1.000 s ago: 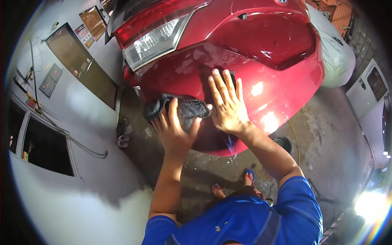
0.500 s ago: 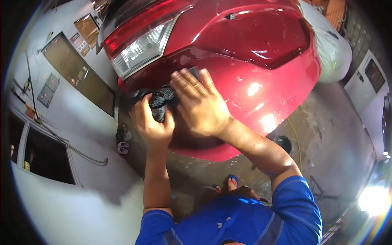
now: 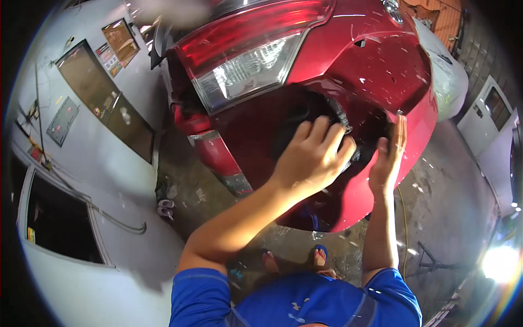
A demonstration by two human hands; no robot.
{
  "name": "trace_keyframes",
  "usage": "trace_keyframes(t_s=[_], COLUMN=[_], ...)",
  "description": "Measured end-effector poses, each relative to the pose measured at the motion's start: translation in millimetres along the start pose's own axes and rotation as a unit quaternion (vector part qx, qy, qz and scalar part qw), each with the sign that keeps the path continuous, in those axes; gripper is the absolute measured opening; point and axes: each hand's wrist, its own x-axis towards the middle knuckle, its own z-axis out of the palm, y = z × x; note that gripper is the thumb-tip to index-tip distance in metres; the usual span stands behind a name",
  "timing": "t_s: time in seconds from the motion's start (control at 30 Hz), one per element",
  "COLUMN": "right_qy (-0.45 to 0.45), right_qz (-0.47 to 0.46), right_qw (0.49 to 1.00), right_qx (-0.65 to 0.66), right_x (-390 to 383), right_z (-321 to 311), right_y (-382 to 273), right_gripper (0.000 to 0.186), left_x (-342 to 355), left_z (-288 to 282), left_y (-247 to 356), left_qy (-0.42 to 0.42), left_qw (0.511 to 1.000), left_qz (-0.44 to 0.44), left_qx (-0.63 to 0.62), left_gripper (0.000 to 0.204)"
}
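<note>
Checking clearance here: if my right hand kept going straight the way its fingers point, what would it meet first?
Likely the red bumper: the right hand points up along it with fingertips near the upper edge, though depth is unclear.

Head-worn fisheye view, looking steeply down over the person's own chest

The single camera sits above the blue shirt [image 3: 305, 302], whose shoulders fill the lower edge, and faces down and forward at the rear of a red car [image 3: 338, 82] that is close enough to fill the upper middle. Both forearms rise from below toward the bumper. Straight lines bow near the rim: the white wall [image 3: 71, 163] curves along the left, wet floor [image 3: 436, 218] spreads to the right, and black corners ring the picture
</note>
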Motion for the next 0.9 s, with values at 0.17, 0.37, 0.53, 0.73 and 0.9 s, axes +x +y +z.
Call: trace_keyframes(t_s=[0.17, 0.37, 0.53, 0.73, 0.9], right_qy=[-0.237, -0.139, -0.314, -0.303, -0.33], right_qz=[-0.197, -0.117, -0.276, -0.223, -0.213], right_qw=[0.937, 0.958, 0.902, 0.921, 0.915], right_qx=[-0.164, -0.223, -0.111, -0.1, -0.087], right_x=[-26, 33, 10, 50, 96], right_z=[48, 19, 64, 30, 8], right_y=[-100, -61, -141, -104, -70], right_gripper=[0.073, 0.058, 0.06, 0.054, 0.056], left_x=[-143, -435, -672, -732, -710], left_z=[-54, 1, 2, -47, -51], left_y=[-57, -137, -36, 76, 69], left_qy=[0.16, 0.244, 0.201, 0.06, 0.026], left_qw=[0.953, 0.453, 0.232, 0.098, 0.165], left_qz=[-0.208, -0.788, -0.924, -0.979, -0.969], left_qx=[-0.149, -0.337, -0.23, -0.17, -0.182], left_gripper=[0.048, 0.027, 0.07, 0.075, 0.072])
